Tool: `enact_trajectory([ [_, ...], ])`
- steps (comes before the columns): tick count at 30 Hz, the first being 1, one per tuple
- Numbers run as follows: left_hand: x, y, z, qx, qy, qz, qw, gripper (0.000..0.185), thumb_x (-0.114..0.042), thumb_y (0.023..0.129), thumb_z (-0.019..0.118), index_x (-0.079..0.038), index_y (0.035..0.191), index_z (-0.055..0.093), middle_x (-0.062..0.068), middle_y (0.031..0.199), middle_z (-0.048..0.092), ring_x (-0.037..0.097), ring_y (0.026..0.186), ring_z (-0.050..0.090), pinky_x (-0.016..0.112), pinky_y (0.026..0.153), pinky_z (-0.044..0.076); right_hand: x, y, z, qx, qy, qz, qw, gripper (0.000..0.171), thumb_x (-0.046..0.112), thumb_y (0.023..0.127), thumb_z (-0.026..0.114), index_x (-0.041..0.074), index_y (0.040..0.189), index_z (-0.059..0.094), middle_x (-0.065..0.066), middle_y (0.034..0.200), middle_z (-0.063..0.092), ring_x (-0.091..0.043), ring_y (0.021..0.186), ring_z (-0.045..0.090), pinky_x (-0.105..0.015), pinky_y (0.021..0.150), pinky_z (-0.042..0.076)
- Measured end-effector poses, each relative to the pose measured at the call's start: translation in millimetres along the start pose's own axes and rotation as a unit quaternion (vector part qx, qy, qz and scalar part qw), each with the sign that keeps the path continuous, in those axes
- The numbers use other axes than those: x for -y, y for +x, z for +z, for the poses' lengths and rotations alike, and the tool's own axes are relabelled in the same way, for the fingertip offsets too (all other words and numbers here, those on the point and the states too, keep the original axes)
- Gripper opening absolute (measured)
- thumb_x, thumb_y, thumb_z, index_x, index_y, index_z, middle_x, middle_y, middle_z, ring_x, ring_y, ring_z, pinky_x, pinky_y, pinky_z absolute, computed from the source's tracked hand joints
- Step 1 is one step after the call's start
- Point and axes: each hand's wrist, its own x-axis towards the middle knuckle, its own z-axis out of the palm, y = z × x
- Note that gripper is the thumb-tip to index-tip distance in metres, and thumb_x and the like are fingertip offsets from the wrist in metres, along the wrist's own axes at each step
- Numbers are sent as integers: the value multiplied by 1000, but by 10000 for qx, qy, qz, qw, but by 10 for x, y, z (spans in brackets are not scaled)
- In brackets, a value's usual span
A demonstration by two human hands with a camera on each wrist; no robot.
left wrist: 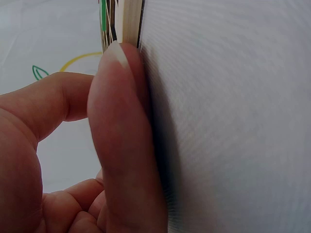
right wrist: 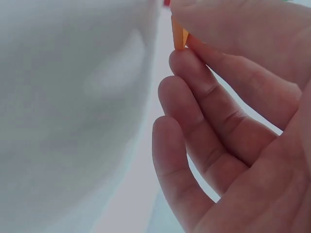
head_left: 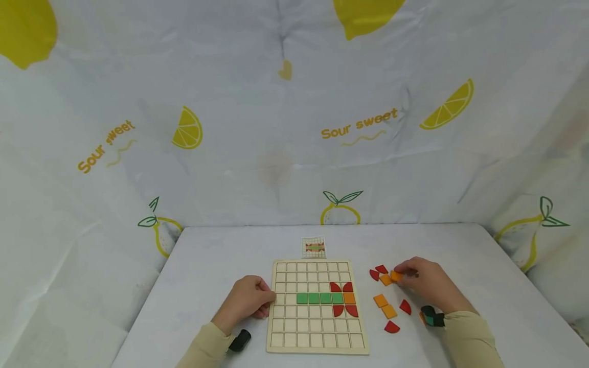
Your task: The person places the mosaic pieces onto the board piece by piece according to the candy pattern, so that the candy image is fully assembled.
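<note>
An orange square tile (head_left: pixel 395 276) is pinched at the fingertips of the right hand (head_left: pixel 425 283), lifted just off the table (head_left: pixel 221 255); in the right wrist view the same tile (right wrist: pixel 179 38) is seen edge-on between thumb and forefinger. From the tile, the wooden grid board (head_left: pixel 317 337) lies toward 8 o'clock, near but apart. The pattern already laid there is reached first: an orange square (head_left: pixel 349 298) at the right end of a row of green squares (head_left: pixel 319 298), with red quarter-round pieces (head_left: pixel 341 287) above and below it. The board's long axis runs from 12 to 6 o'clock, and its right edge is the side nearer the right hand.

The board's left edge is steadied by the left hand (head_left: pixel 246 302), fingers curled against it (the left wrist view shows a thumb (left wrist: pixel 124 141) pressed against the board's side).

Round the held tile loose pieces are scattered: another orange square (head_left: pixel 385 279) touching it at 9 o'clock, red pieces (head_left: pixel 378 272) beyond, two more orange squares (head_left: pixel 384 305) and further red pieces toward 6 o'clock.

A small pattern card (head_left: pixel 314 247) lies at 12 o'clock of the board. The table is pale and is walled by a lemon-printed cloth (head_left: pixel 359 128).
</note>
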Motion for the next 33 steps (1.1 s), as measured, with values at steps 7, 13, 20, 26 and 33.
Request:
enact_trajectory([
  [7, -6, 3, 0, 34, 1, 0, 10000, 17, -22, 84, 73, -7, 87, 65, 4, 65, 69, 13, 52, 67, 28, 49, 57, 278, 11, 95, 160, 57, -157, 9997, 23, 23, 87, 79, 17, 109, 75, -1, 108, 68, -22, 98, 59, -44, 87, 58],
  [13, -27, 8, -1, 33, -2, 16, 10000, 16, -22, 85, 73, -7, 87, 65, 4, 65, 69, 13, 52, 66, 28, 49, 57, 553, 43, 299, 270, 183, -497, 9982, 16, 23, 87, 78, 23, 103, 75, 6, 100, 67, -15, 92, 59, -38, 86, 58],
  [20, -17, -1, -16, -3, 18, 15, 10000, 16, -20, 85, 73, -7, 87, 65, 3, 65, 69, 13, 53, 66, 28, 50, 57, 952, 27, 487, 377, 296, -992, 9939, 14, 17, 85, 79, 25, 96, 75, 11, 95, 65, -13, 95, 59, -37, 89, 54],
  [26, -34, -6, -22, 0, -20, 22, 10000, 15, -20, 84, 72, -7, 86, 65, 4, 65, 69, 12, 52, 67, 28, 50, 57, 1161, 46, 634, 412, 201, -1328, 9901, 12, 20, 87, 78, 26, 96, 75, 14, 93, 64, -8, 92, 59, -33, 87, 55],
  [33, -29, -10, -20, 44, -36, 7, 10000, 16, -21, 85, 72, -7, 86, 65, 5, 65, 69, 13, 52, 66, 28, 49, 57, 1236, 73, 735, 519, 100, -1558, 9864, 13, 21, 87, 79, 23, 99, 75, 14, 94, 64, -8, 93, 59, -35, 89, 55],
])
